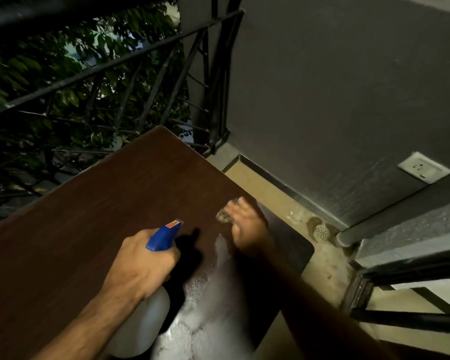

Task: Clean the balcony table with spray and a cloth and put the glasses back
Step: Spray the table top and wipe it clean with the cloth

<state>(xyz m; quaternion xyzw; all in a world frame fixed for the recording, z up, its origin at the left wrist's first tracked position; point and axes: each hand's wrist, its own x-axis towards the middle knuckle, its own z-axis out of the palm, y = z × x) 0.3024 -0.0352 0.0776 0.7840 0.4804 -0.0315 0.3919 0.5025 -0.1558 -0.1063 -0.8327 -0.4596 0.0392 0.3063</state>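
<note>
Two bare forearms in view, no sleeves visible, no watch, bracelet or rings showing. Left forearm (89, 320) sharp, fine hair along it, left hand (138, 266) with knuckles and tendons clear. Right hand (247, 227) and right forearm (309, 307) motion-blurred, detail unreadable, forearm in shadow.

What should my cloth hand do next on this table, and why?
Probably draw the right hand and its cloth back toward you through the wet sheen. The cloth sits near the table's far right edge, while the wet patch beside the spray bottle looks unwiped.
</note>
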